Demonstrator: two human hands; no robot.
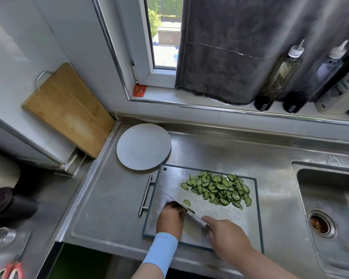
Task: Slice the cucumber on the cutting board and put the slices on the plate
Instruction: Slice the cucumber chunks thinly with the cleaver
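Observation:
A steel cutting board [169, 184] with a dark rim lies on the counter. A heap of half-moon cucumber slices [218, 189] covers its far right part. One loose slice [186, 202] lies beside the knife blade [174, 199]. My right hand [228, 236] grips the knife handle, index finger along the spine. My left hand [170, 217] has curled fingers pressed on a small dark green cucumber end [189, 209] against the blade; most of that piece is hidden. A white plate [143, 147] stands bare beyond the board's far left corner.
A steel sink [330, 200] with a drain lies to the right. A wooden board [69, 109] leans on the wall at the left. Bottles [278, 77] stand on the window sill. Red scissors [12, 271] and a glass [2, 237] sit at the lower left.

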